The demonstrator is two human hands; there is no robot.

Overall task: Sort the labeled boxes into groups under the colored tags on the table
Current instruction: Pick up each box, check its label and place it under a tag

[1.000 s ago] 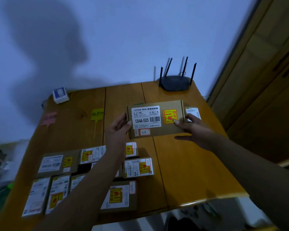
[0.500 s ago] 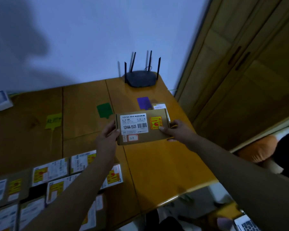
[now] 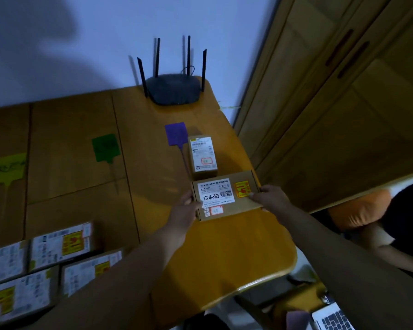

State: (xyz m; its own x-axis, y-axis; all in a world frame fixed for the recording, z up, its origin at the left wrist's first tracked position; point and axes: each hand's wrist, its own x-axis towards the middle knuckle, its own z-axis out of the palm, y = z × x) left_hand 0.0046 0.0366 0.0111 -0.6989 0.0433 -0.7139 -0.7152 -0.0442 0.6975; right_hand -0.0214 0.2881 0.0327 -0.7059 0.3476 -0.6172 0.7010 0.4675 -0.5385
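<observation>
1. Room: a pale blue-white wall fills the upper left of the frame; wooden cabinet doors [image 3: 343, 103] occupy the upper right.
2. Bench [image 3: 224, 253]: an orange-brown wooden top running from the left edge to a rounded corner at lower centre-right.
3. Unsorted boxes [image 3: 60, 244]: a cluster of labelled cardboard boxes lying flat at the lower left of the frame, side by side, with white labels and yellow stickers facing up.
4. Router [image 3: 173, 89]: a black unit with four upright antennas at upper centre, at the bench's far edge against the wall.
5. Held box [image 3: 224, 196]: a flat brown carton at centre-right, with a white label reading "12V4A-5525" and a yellow sticker. It sits just below the small box; whether it rests on the bench cannot be told.
6. Left hand [image 3: 185, 210]: gripping the left end of the held box, thumb on top.
7. Right hand [image 3: 269, 198]: gripping the right end of the held box, fingers on the top face by the yellow sticker.
8. Small box [image 3: 202, 154]: a labelled carton lying flat just right of the purple tag.
9. Tags: purple tag [image 3: 176, 133] at centre, green tag [image 3: 105, 147] to its left, yellow tag [image 3: 10, 167] at the left edge, all flat on the bench.
</observation>
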